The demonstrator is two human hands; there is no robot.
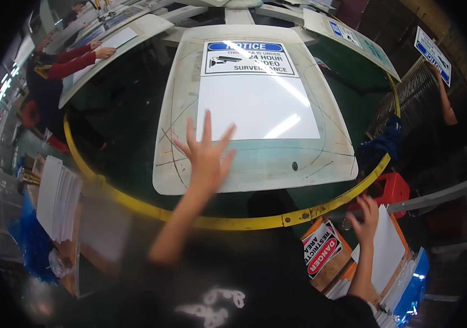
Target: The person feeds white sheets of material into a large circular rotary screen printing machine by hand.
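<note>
On 1 pale platen (179, 164) lies the NOTICE sheet (255, 104); the left hand (206, 158) has fingers spread over its lower edge, touch unclear. The right hand (367, 221), fingers apart, is near white sheets (383, 246).

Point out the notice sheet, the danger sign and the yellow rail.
Notice sheet (247, 104): head view, blank white lower part.
Danger sign (322, 256): head view, its red oval.
Yellow rail (239, 223): head view, its near curve.

A hand could pass between board (255, 169) and left board (149, 26); yellow rail (233, 223) stands in front.
</note>
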